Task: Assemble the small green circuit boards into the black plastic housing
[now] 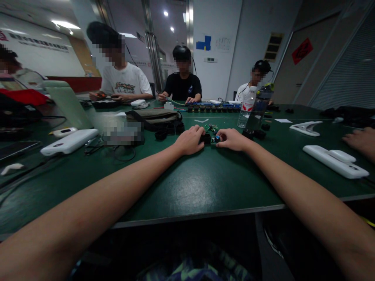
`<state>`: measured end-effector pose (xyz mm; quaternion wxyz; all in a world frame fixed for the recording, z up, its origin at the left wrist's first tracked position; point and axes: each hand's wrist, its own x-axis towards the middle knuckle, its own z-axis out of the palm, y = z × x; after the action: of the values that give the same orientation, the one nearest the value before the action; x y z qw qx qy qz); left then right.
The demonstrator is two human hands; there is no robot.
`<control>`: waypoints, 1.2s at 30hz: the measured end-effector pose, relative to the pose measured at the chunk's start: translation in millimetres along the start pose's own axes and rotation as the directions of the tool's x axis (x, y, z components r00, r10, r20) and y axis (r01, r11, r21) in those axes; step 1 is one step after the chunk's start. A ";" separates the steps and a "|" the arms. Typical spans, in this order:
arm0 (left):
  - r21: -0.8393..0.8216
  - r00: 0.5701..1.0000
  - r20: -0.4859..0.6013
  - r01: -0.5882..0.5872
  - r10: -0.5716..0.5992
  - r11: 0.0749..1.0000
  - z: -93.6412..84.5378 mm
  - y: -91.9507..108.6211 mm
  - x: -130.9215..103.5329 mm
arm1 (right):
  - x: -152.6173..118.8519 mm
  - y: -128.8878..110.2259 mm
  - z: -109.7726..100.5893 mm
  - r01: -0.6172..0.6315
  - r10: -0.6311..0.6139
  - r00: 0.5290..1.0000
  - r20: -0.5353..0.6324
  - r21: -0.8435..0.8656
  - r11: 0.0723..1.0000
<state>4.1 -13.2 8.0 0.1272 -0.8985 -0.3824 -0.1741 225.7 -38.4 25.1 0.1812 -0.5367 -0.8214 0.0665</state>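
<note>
Both my arms reach forward over the green table (187, 183). My left hand (190, 139) is closed round the side of a small black box-shaped part (207, 139). My right hand (233, 139) pinches a small green circuit board (213, 143) that carries a blue component (217, 138). The board sits right beside the black part, but I cannot tell whether the two are joined. Just behind my hands lies a loose heap of small green electronic pieces (211, 128). The fingertips on the far side of both parts are hidden.
A dark bag (155, 116) lies behind my left hand. Past my right hand stand a clear bottle (245, 111) and a taller dark bottle (258, 109). White devices (334, 160) lie to the right, with another person's hand (361, 142) nearby. Several people sit across the table.
</note>
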 end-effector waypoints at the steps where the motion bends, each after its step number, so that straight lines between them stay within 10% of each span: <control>1: 0.000 1.000 -0.008 -0.006 0.006 1.000 -0.5 0.3 -0.3 | 0.0 -0.4 0.1 0.012 -0.012 1.000 -0.012 0.013 1.000; 25: -0.132 0.966 0.198 -0.140 0.165 0.981 0.8 -1.4 3.0 | 1.1 -6.0 7.3 0.231 -0.225 0.973 -0.054 0.176 0.957; 36: -0.100 0.960 0.210 -0.168 0.186 0.981 0.7 -1.5 5.2 | 2.0 24.6 -14.4 -0.136 0.135 0.980 -0.148 0.003 0.991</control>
<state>6.6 -8.6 9.6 0.0629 -0.9472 -0.3047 -0.0777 251.4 -27.7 31.5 0.2346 -0.5954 -0.7676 0.0359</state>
